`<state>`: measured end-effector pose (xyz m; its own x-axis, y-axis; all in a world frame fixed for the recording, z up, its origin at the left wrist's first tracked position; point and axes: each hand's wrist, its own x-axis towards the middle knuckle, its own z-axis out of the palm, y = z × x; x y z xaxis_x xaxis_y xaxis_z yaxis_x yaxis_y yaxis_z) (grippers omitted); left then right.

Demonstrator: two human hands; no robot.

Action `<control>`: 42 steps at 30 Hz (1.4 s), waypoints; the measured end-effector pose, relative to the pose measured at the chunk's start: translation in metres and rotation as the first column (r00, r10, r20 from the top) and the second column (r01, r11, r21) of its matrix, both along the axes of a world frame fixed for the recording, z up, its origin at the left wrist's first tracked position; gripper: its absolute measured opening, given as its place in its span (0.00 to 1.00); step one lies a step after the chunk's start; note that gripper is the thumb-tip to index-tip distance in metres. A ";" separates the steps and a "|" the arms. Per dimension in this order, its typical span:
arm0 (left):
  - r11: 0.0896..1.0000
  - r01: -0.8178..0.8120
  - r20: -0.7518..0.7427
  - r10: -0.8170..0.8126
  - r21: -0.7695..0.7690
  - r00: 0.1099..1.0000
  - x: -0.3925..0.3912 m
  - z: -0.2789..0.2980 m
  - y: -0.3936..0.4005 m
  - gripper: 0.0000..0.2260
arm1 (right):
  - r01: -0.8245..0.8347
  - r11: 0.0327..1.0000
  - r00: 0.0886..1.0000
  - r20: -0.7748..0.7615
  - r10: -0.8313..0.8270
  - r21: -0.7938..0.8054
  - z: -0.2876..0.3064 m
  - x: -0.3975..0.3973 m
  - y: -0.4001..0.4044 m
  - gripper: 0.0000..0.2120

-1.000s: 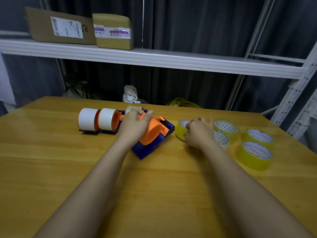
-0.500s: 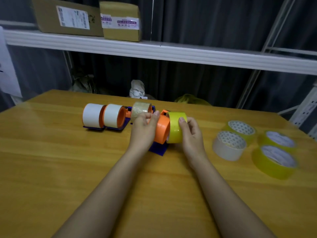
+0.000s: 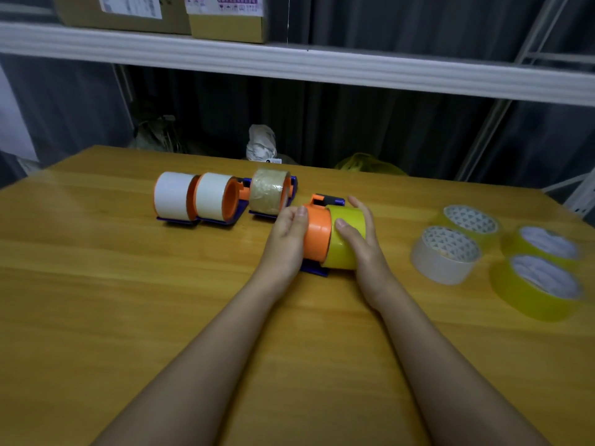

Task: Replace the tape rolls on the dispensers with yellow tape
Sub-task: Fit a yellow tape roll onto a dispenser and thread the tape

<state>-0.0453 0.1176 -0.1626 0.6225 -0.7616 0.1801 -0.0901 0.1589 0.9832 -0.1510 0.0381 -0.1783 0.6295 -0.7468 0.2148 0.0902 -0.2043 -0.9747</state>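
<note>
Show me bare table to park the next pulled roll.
Bare wooden table lies near the left forearm, in front of the two white-roll dispensers. It is crowded right of the right hand, where four loose tape rolls cluster.

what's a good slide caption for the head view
Right hand pushes a yellow tape roll onto an orange dispenser steadied by the left hand.
</note>
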 end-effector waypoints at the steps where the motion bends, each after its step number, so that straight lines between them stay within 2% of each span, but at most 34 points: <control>1: 1.000 0.009 0.007 -0.009 -0.001 1.000 0.000 -0.001 0.001 0.10 | -0.002 1.000 1.000 -0.022 0.002 -0.031 0.000 -0.002 0.000 0.31; 6: 0.999 0.027 0.005 -0.027 -0.023 1.000 0.001 -0.002 0.003 0.09 | -0.028 0.987 0.999 -0.046 0.021 -0.156 -0.004 -0.008 -0.003 0.41; 10: 0.999 0.030 -0.071 -0.032 -0.029 0.997 0.003 0.003 0.004 0.10 | 0.008 0.978 0.999 -0.029 -0.015 -0.210 -0.002 -0.008 -0.001 0.40; 13: 0.999 0.028 -0.029 -0.029 -0.028 0.999 0.001 0.002 0.006 0.09 | 0.060 0.977 0.997 -0.032 -0.068 -0.203 -0.005 -0.006 0.002 0.39; 19: 0.999 0.037 0.090 -0.039 0.025 0.995 0.001 -0.003 0.005 0.09 | 0.154 0.946 0.980 -0.078 -0.183 -0.287 -0.009 -0.002 0.000 0.41; 32: 0.998 0.055 0.120 -0.057 0.020 0.991 0.000 0.001 0.005 0.08 | 0.186 0.935 0.975 -0.060 -0.214 -0.302 -0.012 0.000 -0.003 0.41; 35: 0.997 0.071 0.086 -0.073 0.029 0.994 0.000 0.002 0.006 0.07 | 0.179 0.923 0.976 -0.058 -0.211 -0.341 -0.010 -0.001 0.000 0.40; 40: 0.993 0.095 0.012 -0.096 0.062 0.995 -0.007 0.009 0.014 0.12 | 0.168 0.910 0.978 -0.054 -0.203 -0.378 -0.007 -0.001 0.003 0.31; 42: 0.991 0.112 0.016 -0.113 0.080 0.993 -0.010 0.011 0.015 0.25 | 0.175 0.917 0.980 -0.030 -0.199 -0.358 -0.009 0.000 0.004 0.29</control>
